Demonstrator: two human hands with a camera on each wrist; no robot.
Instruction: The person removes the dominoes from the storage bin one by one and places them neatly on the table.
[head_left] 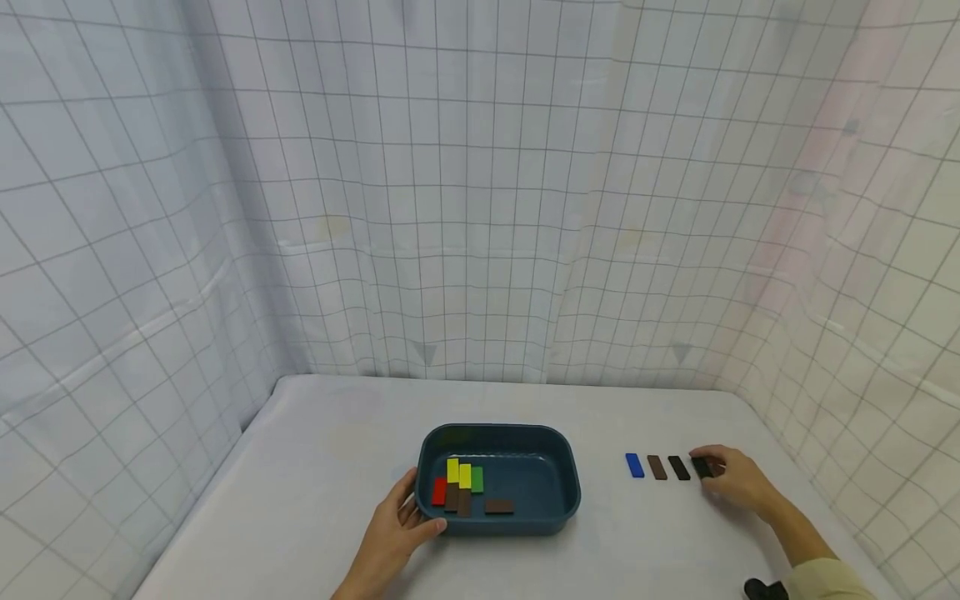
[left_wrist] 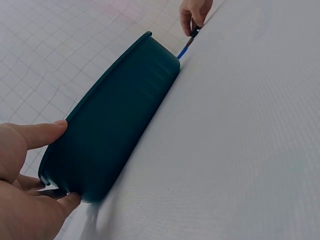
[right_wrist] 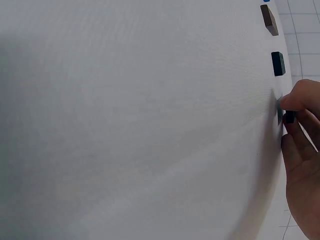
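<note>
My left hand (head_left: pixel 397 529) grips the left end of a dark teal plastic tub (head_left: pixel 525 527), thumb at the front rim and fingers round the side. Inside the tub lie a red block (head_left: pixel 438 492), two yellow blocks (head_left: pixel 453 471), a green block (head_left: pixel 477 479) and several brown blocks (head_left: pixel 498 506). Over on the right, my right hand (head_left: pixel 735 479) pinches a black block (right_wrist: pixel 290 117) between thumb and fingers, close to the white cloth. That block is partly hidden by the fingers.
Left of the right hand, a blue block (head_left: pixel 634 465), a brown block (head_left: pixel 657 467) and another black block (head_left: pixel 678 467) lie in a row on the white-covered table (head_left: pixel 322 450). Grid-patterned white curtains (head_left: pixel 480 208) stand behind the table and along both sides.
</note>
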